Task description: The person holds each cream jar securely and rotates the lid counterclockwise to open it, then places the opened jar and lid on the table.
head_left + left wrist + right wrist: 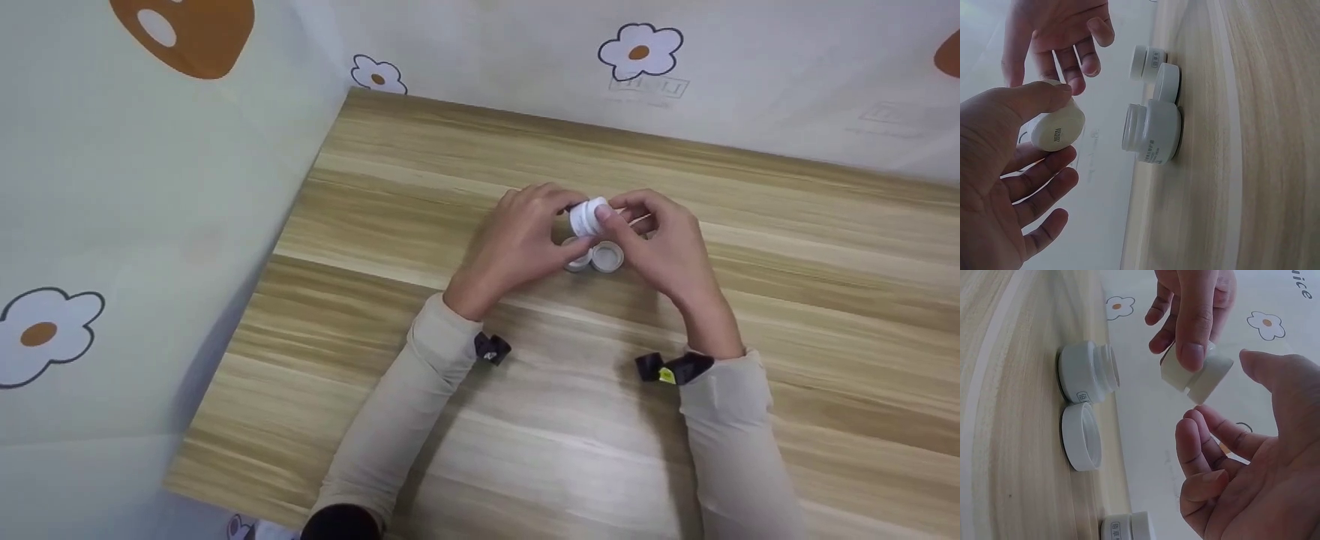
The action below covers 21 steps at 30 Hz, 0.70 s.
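Left hand (999, 185) pinches the small white jar (1058, 128) above the table (450, 420), directly between both hands; right hand (1252, 478) spread, just beside it

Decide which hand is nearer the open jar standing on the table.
Left. The left hand, holding a white jar, is right by the open jar; the right hand is farther, beyond the loose lid.

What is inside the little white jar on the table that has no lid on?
The open jar stands on the table, its lid beside it. Both wrist views show only its side and neck, so its inside is hidden.
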Each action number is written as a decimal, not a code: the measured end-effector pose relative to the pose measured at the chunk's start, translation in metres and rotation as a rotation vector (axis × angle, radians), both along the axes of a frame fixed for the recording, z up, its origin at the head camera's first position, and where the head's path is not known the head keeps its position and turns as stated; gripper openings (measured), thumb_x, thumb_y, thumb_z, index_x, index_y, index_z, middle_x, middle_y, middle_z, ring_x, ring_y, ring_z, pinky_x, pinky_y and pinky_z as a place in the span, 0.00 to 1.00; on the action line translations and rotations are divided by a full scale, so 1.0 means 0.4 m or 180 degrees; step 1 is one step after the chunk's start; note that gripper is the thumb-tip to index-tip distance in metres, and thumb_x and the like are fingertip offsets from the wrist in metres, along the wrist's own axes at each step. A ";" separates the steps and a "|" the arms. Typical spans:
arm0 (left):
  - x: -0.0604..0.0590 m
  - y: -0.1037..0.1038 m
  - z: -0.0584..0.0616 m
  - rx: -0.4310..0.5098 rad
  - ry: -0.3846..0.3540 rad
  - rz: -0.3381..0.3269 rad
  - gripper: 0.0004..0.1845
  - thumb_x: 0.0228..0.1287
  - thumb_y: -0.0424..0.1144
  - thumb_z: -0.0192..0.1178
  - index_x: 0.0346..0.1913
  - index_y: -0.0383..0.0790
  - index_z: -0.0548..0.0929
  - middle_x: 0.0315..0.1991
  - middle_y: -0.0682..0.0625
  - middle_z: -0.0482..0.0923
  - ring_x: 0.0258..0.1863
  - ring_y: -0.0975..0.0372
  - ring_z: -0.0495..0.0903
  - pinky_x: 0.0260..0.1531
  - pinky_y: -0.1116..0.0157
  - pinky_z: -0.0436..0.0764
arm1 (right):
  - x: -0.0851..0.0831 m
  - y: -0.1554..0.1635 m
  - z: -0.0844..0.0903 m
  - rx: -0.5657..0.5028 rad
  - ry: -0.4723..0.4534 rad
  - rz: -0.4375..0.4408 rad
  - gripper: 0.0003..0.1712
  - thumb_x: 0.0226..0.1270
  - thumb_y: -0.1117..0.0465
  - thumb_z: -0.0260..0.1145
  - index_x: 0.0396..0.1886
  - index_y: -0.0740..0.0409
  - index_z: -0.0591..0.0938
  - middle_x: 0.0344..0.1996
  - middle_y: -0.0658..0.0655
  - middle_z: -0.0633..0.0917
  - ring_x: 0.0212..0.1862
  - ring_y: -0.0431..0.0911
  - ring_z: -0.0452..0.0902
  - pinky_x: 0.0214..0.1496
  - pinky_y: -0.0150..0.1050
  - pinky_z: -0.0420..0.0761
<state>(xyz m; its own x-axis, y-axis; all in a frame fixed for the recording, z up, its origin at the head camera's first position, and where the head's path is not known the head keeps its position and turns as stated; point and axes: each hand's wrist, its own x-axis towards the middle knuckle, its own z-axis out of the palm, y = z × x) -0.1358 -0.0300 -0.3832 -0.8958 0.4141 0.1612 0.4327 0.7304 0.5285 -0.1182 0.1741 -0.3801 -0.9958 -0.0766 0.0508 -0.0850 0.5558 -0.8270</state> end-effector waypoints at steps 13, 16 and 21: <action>-0.003 0.001 -0.005 -0.0035 -0.0006 -0.0004 0.25 0.67 0.57 0.70 0.63 0.51 0.86 0.60 0.54 0.87 0.60 0.59 0.83 0.60 0.58 0.78 | 0.002 0.000 0.001 -0.0049 0.0002 0.0193 0.24 0.73 0.50 0.72 0.60 0.60 0.86 0.45 0.59 0.86 0.39 0.36 0.81 0.41 0.23 0.78; -0.002 0.000 -0.007 -0.0032 -0.0020 0.0003 0.25 0.67 0.57 0.70 0.63 0.51 0.86 0.60 0.55 0.87 0.60 0.60 0.83 0.61 0.58 0.78 | 0.003 0.001 0.000 -0.0056 -0.0025 0.0186 0.26 0.73 0.49 0.71 0.64 0.60 0.84 0.47 0.61 0.87 0.40 0.36 0.81 0.42 0.23 0.78; 0.000 0.001 -0.005 0.0012 0.0010 0.0026 0.24 0.67 0.56 0.71 0.61 0.50 0.87 0.60 0.55 0.87 0.59 0.60 0.83 0.60 0.59 0.78 | 0.002 0.000 -0.002 -0.0025 -0.0038 0.0023 0.28 0.75 0.43 0.69 0.61 0.59 0.85 0.45 0.59 0.88 0.39 0.39 0.83 0.41 0.26 0.79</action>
<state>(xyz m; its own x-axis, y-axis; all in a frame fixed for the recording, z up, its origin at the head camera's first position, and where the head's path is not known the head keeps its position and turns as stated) -0.1358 -0.0296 -0.3850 -0.8986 0.4062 0.1657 0.4285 0.7319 0.5298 -0.1175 0.1743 -0.3810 -0.9957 -0.0833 0.0394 -0.0789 0.5488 -0.8322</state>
